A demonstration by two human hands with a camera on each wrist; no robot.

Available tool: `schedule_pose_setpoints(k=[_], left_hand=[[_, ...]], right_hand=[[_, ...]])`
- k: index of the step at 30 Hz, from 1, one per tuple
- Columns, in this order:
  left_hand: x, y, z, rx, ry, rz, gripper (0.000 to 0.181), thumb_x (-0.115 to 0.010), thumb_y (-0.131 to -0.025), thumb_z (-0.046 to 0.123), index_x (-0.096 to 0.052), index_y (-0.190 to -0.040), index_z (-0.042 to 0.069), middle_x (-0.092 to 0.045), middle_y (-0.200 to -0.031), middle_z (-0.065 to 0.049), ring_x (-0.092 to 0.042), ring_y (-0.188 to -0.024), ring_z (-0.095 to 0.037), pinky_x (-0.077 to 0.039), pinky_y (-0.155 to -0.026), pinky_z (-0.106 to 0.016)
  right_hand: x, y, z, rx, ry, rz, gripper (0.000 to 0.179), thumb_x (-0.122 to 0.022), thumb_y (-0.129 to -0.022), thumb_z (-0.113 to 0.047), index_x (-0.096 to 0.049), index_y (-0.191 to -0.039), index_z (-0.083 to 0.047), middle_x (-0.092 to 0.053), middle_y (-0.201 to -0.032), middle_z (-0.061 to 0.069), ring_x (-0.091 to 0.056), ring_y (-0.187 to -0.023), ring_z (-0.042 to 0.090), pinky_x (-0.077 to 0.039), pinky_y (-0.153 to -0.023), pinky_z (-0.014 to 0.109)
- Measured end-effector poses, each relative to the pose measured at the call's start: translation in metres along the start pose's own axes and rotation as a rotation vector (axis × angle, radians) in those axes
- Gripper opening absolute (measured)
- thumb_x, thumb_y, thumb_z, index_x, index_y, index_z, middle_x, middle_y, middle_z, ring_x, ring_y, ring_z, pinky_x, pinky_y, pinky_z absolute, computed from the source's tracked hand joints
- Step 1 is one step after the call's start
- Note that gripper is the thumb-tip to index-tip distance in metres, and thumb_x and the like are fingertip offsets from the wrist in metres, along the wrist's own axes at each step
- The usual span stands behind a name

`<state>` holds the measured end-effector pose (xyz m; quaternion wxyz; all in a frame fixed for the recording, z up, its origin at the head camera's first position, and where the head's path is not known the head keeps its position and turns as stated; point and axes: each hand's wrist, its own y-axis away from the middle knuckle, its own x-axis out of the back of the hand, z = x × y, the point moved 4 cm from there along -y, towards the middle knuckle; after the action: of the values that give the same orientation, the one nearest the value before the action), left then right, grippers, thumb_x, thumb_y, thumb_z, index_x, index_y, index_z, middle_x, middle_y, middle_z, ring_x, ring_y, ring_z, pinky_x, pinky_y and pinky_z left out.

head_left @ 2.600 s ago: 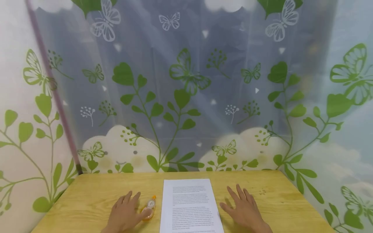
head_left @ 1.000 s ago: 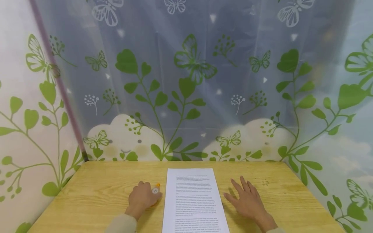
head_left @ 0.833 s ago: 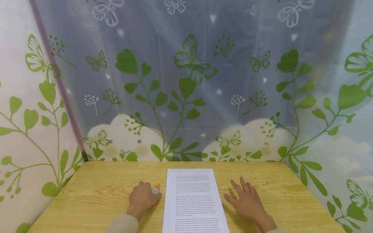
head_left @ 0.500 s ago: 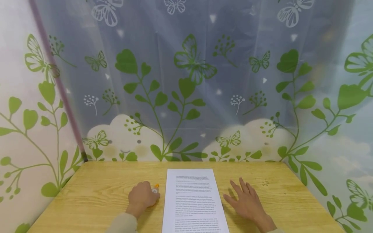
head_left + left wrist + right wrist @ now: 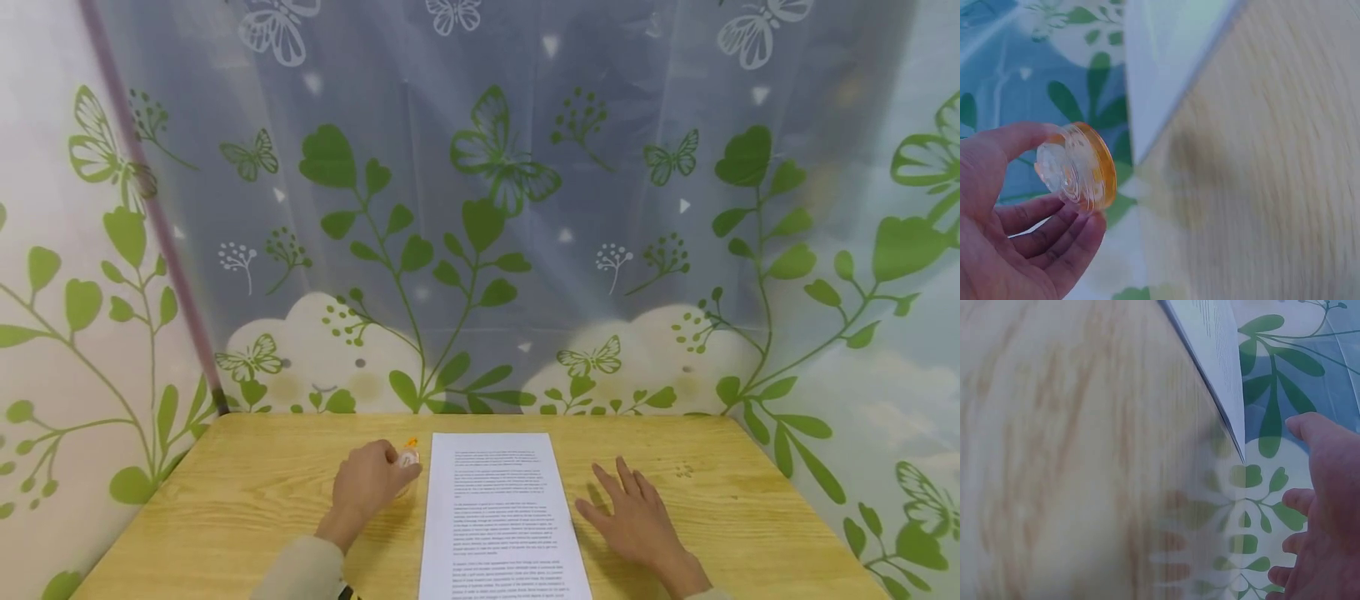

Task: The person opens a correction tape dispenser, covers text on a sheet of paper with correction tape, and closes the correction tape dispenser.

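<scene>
- My left hand (image 5: 369,483) pinches the orange-and-clear correction tape (image 5: 1088,169) between thumb and fingers, seemingly lifted over the desk (image 5: 262,475), just left of the printed paper (image 5: 498,517).
- My right hand (image 5: 637,525) is spread and holds nothing, just right of the paper.
- I judge the step in hand to be gripping and raising the tape; the next move calls for a steady pinch on its curved case.
- Counting outward: two hands, one tape, one paper (single sheet or several, I can't tell), one desk.

The sleeves (image 5: 302,570) are pale beige; a black-and-yellow patch (image 5: 347,592) edges the left.
</scene>
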<state>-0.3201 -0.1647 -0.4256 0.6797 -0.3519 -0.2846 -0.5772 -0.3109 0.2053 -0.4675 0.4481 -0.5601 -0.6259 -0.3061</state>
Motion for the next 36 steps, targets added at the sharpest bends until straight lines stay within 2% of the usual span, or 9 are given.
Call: schedule_pose_setpoints(k=[5, 10, 13, 19, 25, 29, 33, 36], left_hand=[[-0.005, 0.005, 0.014, -0.026, 0.229, 0.007, 0.042, -0.077, -0.077, 0.043, -0.065, -0.089, 0.005, -0.065, -0.082, -0.003, -0.059, -0.068, -0.016, -0.048, -0.055, -0.03], [-0.011, 0.009, 0.026, 0.002, 0.448, -0.005, 0.053, -0.079, -0.077, 0.041, -0.064, -0.104, -0.002, -0.066, -0.091, -0.008, -0.062, -0.079, -0.02, -0.051, -0.062, -0.032], [-0.016, 0.011, 0.032, 0.028, 0.546, -0.032, 0.06, -0.079, -0.077, 0.039, -0.062, -0.113, -0.006, -0.066, -0.094, -0.01, -0.062, -0.079, -0.02, -0.052, -0.064, -0.033], [-0.033, 0.013, 0.038, 0.135, 0.779, -0.107, 0.051, -0.08, -0.078, 0.028, -0.062, -0.108, -0.009, -0.065, -0.098, -0.013, -0.063, -0.078, -0.018, -0.055, -0.071, -0.032], [-0.052, 0.019, 0.044, 0.24, 0.981, -0.157, 0.047, -0.077, -0.081, 0.02, -0.055, -0.108, -0.011, -0.063, -0.091, -0.013, -0.062, -0.075, -0.017, -0.055, -0.073, -0.03], [-0.065, 0.025, 0.051, 0.276, 1.132, -0.218, 0.041, -0.073, -0.083, 0.016, -0.052, -0.108, -0.01, -0.065, -0.086, -0.011, -0.064, -0.073, -0.016, -0.055, -0.073, -0.029], [-0.078, 0.031, 0.057, 0.322, 1.273, -0.278, 0.04, -0.071, -0.083, 0.015, -0.051, -0.107, -0.009, -0.064, -0.081, -0.009, -0.064, -0.072, -0.015, -0.055, -0.075, -0.028], [-0.086, 0.035, 0.059, 0.373, 1.364, -0.303, 0.041, -0.071, -0.083, 0.014, -0.05, -0.11, -0.008, -0.062, -0.084, -0.011, -0.063, -0.074, -0.015, -0.054, -0.078, -0.029]], right_hand=[[-0.003, 0.003, 0.001, 0.006, -0.004, -0.007, 0.075, -0.045, -0.093, -0.06, -0.038, -0.146, -0.007, -0.02, -0.15, 0.031, -0.02, -0.134, 0.052, -0.014, -0.105, 0.065], [-0.004, 0.007, 0.0, 0.013, -0.011, -0.003, 0.074, -0.045, -0.094, -0.059, -0.038, -0.146, -0.006, -0.021, -0.15, 0.032, -0.019, -0.136, 0.049, -0.014, -0.106, 0.064], [-0.003, 0.008, -0.001, 0.011, -0.02, 0.009, 0.072, -0.045, -0.095, -0.057, -0.038, -0.146, -0.006, -0.02, -0.15, 0.032, -0.018, -0.136, 0.05, -0.013, -0.106, 0.064], [-0.002, 0.01, -0.002, -0.006, -0.056, 0.035, 0.07, -0.044, -0.097, -0.055, -0.037, -0.146, -0.006, -0.02, -0.15, 0.032, -0.02, -0.134, 0.052, -0.016, -0.105, 0.065], [-0.002, 0.01, -0.01, -0.054, -0.203, 0.027, 0.073, -0.041, -0.097, -0.057, -0.035, -0.147, -0.005, -0.019, -0.15, 0.031, -0.018, -0.134, 0.054, -0.018, -0.101, 0.07], [-0.005, 0.01, -0.018, -0.061, -0.298, 0.025, 0.074, -0.038, -0.097, -0.057, -0.032, -0.148, -0.004, -0.019, -0.151, 0.03, -0.016, -0.135, 0.053, -0.018, -0.1, 0.071], [-0.01, 0.011, -0.026, -0.078, -0.416, 0.034, 0.074, -0.038, -0.097, -0.058, -0.031, -0.148, -0.004, -0.018, -0.152, 0.028, -0.013, -0.136, 0.05, -0.02, -0.102, 0.068], [-0.013, 0.012, -0.032, -0.104, -0.528, 0.053, 0.072, -0.04, -0.097, -0.057, -0.033, -0.148, -0.006, -0.022, -0.152, 0.025, -0.016, -0.138, 0.046, -0.022, -0.104, 0.063]])
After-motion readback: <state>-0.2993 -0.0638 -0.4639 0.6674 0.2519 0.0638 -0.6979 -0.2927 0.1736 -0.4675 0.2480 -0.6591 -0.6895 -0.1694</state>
